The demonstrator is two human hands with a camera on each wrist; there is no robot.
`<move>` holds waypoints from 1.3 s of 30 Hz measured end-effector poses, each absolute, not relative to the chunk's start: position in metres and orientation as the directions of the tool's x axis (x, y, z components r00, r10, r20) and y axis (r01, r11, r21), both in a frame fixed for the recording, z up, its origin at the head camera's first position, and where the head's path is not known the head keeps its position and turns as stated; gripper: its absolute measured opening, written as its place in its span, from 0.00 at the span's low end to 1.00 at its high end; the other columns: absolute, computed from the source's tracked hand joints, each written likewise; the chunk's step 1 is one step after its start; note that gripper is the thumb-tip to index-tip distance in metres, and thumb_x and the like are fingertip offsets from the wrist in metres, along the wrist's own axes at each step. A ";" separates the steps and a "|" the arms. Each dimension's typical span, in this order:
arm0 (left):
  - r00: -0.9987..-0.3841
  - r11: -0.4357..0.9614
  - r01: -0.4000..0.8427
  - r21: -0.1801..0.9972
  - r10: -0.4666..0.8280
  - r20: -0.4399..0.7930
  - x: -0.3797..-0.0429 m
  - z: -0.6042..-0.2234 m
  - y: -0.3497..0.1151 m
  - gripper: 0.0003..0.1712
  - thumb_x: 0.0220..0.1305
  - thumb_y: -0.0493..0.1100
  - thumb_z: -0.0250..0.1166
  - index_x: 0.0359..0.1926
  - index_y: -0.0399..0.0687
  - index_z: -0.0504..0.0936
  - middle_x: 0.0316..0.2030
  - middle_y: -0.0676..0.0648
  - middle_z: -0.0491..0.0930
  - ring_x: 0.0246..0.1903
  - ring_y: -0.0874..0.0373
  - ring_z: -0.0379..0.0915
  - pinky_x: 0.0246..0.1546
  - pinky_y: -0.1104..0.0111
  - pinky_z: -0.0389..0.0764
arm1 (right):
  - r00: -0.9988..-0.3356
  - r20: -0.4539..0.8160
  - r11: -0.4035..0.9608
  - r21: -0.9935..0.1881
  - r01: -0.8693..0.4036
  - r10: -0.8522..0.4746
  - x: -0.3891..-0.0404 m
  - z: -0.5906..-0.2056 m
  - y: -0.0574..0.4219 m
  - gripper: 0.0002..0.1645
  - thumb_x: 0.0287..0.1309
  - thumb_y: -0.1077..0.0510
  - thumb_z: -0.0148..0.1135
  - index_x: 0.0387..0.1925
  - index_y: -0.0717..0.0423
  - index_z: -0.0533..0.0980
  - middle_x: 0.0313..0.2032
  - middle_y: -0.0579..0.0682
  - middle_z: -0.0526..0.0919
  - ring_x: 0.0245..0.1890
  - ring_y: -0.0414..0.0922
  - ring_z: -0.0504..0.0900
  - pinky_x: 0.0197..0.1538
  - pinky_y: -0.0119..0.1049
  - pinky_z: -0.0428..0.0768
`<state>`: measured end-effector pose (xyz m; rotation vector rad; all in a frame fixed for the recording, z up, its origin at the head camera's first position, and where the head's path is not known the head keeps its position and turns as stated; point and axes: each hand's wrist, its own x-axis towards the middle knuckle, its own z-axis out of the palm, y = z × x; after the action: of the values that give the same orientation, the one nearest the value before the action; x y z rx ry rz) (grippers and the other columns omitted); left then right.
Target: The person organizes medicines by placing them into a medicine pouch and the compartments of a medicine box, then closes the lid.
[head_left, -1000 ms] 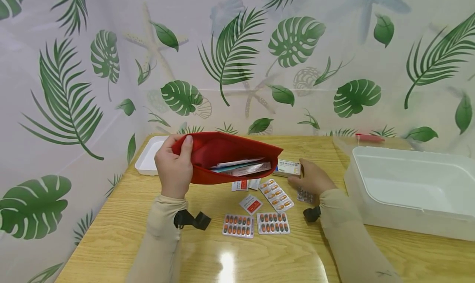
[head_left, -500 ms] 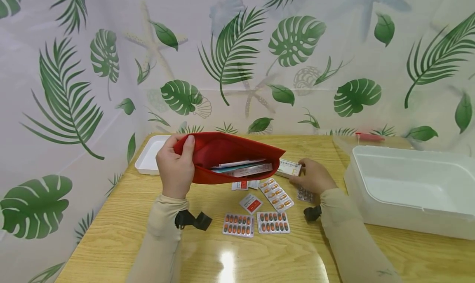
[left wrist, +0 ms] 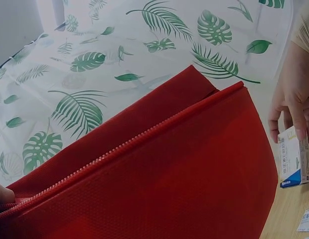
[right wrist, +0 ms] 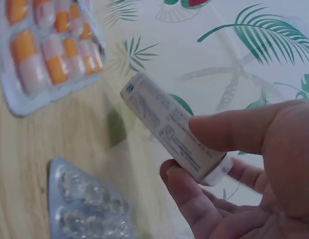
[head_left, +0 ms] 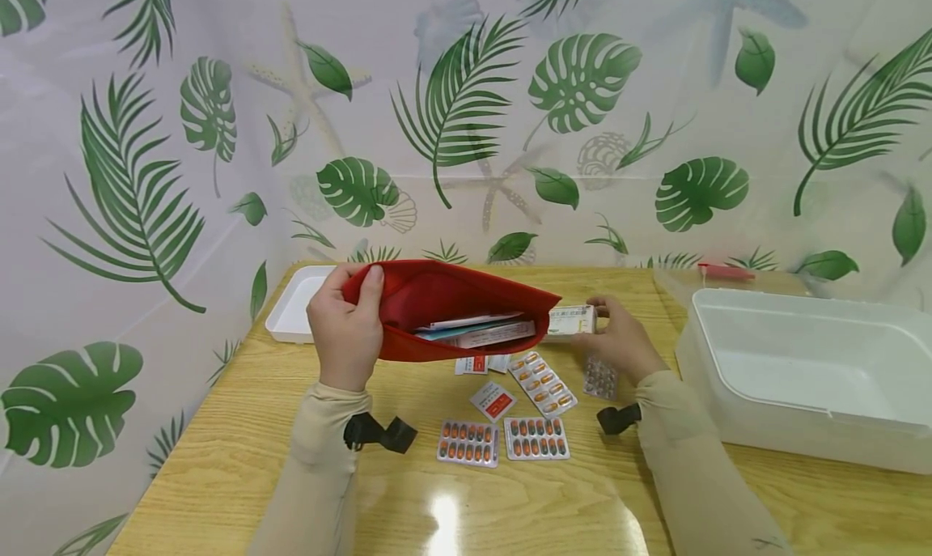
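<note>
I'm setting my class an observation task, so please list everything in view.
Wall sheeting: count unclear, white-green, behind.
Table: one, wood-coloured, beneath.
Pouch: one, red, centre.
Packages: several, mainly white, inside pouch.
Box: one, white-blue, right of pouch.
Capsule packs: two, orange and dark, table front.
Lighter pack: one, orange-white, beyond those.
Blister pack: one, clear, right of that.
Sachets: at least two, white-red, table centre.
Tray: one, white, far left.
Bin: one, whitish, right.
Slim piece: one, red, behind bin.
Straps: two, black, wrists.
Sleeves: two, beige, arms.
Left hand: one, bare, gripping pouch.
Right hand: one, bare, holding box.
</note>
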<state>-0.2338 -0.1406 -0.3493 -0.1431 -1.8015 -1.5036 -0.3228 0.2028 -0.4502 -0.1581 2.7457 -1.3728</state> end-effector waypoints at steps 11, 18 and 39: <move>-0.685 0.323 0.541 0.777 -0.367 0.630 -0.231 -0.348 -0.140 0.13 0.67 0.46 0.62 0.40 0.38 0.83 0.36 0.43 0.84 0.32 0.54 0.80 0.30 0.69 0.83 | -0.993 0.089 0.542 -0.832 -0.117 -0.078 -0.317 -0.434 0.201 0.35 0.54 0.67 0.62 0.62 0.51 0.61 0.46 0.64 0.78 0.41 0.53 0.76 0.37 0.37 0.75; -0.672 0.340 0.546 0.766 -0.368 0.642 -0.231 -0.349 -0.140 0.14 0.67 0.46 0.62 0.40 0.37 0.83 0.36 0.44 0.84 0.32 0.54 0.80 0.30 0.68 0.83 | -0.982 0.187 0.475 -0.865 -0.162 0.006 -0.308 -0.416 0.199 0.27 0.61 0.61 0.61 0.58 0.56 0.62 0.46 0.63 0.79 0.40 0.52 0.76 0.34 0.31 0.76; -0.677 0.303 0.572 0.763 -0.351 0.647 -0.228 -0.345 -0.136 0.13 0.66 0.44 0.62 0.38 0.36 0.82 0.34 0.43 0.84 0.30 0.54 0.80 0.30 0.69 0.83 | -0.812 0.547 0.208 -0.835 -0.510 0.205 -0.244 -0.336 0.187 0.21 0.54 0.69 0.66 0.51 0.61 0.74 0.48 0.56 0.80 0.49 0.46 0.80 0.48 0.30 0.79</move>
<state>-0.2277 -0.1361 -0.3452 -0.1986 -1.7863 -1.4844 -0.2437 0.1868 -0.3356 -0.4106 2.8082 -2.4135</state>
